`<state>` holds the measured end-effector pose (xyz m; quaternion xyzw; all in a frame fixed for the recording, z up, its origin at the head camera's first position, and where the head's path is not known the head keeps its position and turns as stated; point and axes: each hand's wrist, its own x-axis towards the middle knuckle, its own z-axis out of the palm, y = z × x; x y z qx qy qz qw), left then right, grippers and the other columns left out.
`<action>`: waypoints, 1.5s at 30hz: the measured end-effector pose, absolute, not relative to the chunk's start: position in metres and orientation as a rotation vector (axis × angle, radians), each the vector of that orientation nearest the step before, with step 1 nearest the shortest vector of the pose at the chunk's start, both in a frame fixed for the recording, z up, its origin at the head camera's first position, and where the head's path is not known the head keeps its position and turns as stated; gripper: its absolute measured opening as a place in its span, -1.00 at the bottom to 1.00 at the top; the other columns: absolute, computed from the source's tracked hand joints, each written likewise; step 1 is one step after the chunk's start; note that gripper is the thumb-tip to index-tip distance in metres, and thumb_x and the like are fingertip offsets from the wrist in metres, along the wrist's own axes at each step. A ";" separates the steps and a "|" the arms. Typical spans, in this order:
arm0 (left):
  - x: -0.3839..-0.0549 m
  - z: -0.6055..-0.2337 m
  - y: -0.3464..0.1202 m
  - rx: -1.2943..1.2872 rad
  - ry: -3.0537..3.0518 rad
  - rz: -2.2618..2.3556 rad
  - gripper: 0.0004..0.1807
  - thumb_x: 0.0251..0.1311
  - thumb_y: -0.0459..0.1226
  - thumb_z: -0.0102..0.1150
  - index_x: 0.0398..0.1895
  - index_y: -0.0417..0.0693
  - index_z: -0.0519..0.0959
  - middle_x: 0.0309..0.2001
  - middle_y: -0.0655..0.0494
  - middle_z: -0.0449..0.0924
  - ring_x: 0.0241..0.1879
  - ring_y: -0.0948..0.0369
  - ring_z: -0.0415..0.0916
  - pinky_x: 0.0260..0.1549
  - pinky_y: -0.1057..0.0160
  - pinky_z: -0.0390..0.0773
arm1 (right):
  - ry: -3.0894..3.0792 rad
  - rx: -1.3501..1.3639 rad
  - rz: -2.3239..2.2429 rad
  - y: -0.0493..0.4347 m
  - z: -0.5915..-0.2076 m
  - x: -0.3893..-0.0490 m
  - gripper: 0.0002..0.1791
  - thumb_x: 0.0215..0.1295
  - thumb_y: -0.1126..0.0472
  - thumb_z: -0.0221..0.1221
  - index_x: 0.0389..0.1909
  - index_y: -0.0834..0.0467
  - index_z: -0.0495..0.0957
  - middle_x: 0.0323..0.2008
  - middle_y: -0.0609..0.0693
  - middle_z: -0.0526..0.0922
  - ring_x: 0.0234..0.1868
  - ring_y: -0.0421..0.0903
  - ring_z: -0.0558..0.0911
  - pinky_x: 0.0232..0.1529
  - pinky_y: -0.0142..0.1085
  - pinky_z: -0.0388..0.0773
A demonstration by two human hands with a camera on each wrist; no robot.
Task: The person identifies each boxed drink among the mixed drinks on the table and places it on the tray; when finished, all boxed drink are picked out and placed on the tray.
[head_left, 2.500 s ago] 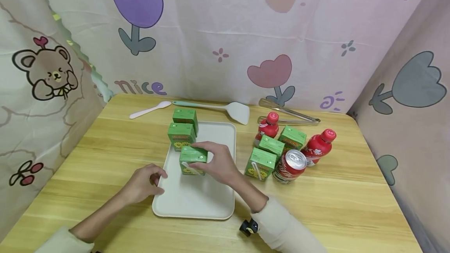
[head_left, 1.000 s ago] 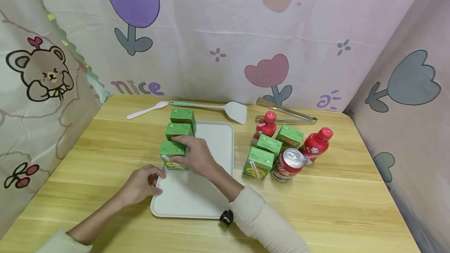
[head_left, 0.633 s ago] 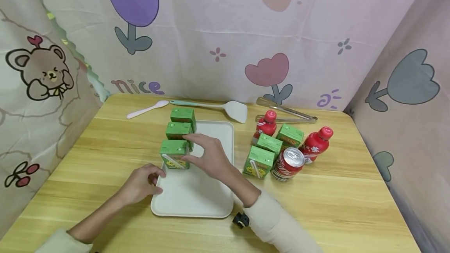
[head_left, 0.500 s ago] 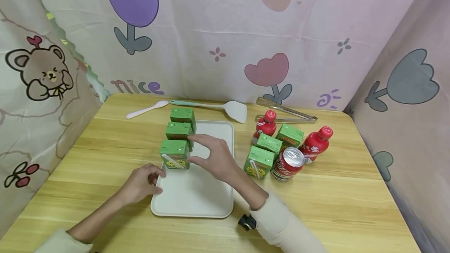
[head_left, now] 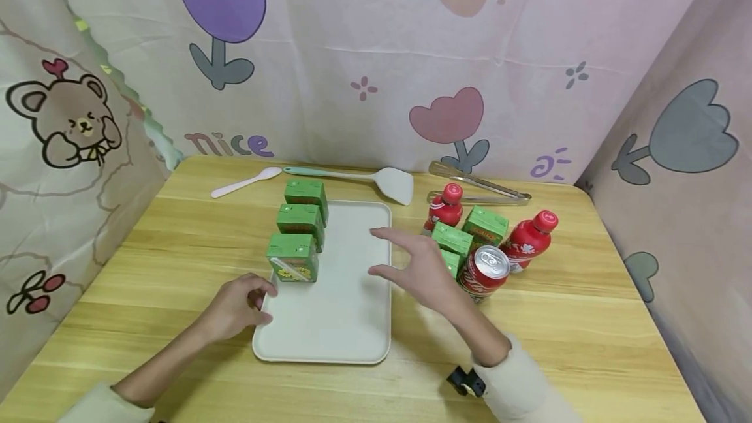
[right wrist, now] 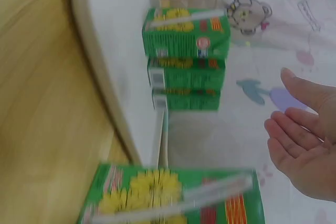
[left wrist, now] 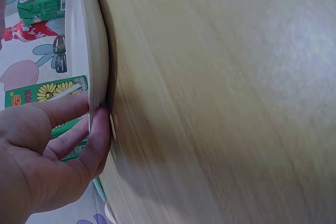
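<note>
My left hand (head_left: 232, 309) pinches the left rim of a cream tray (head_left: 329, 328); in the left wrist view the thumb lies inside the rim (left wrist: 97, 77) and the fingers outside. Three green drink cartons stand in a row along the tray's left side: a front one (head_left: 292, 258) with a straw on its face, a middle one (head_left: 299, 220) and a back one (head_left: 305, 193). Holding nothing, my right hand (head_left: 420, 273) hovers at the tray's right edge with thumb and fingers spread apart. It partly hides a green carton (head_left: 450, 261) in the group to the right.
That right group also has two more cartons (head_left: 452, 239), two red bottles (head_left: 444, 211) and a red can (head_left: 486, 271). Along the back lie a pink spoon (head_left: 247, 183), a spatula (head_left: 392, 185) and metal tongs (head_left: 482, 189). Printed cloth (head_left: 329, 38) hangs behind the table.
My right hand set the front carton at the tray's left side, let go of it and moved right toward the other drinks. The left hand has stayed at the tray's rim.
</note>
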<state>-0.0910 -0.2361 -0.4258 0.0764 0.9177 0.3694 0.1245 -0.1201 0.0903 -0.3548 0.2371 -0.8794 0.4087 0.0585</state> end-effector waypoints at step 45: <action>-0.091 -0.426 -0.236 0.213 2.670 1.074 -0.63 -0.23 -0.49 0.41 -0.24 -0.23 0.57 -0.34 0.03 0.44 -0.38 0.20 0.37 -0.52 0.41 0.42 | -2.716 0.353 1.082 0.139 -0.380 -0.108 -0.53 -0.03 0.18 0.43 -0.03 0.16 0.64 0.00 0.12 0.66 0.07 0.07 0.62 0.03 -0.07 0.57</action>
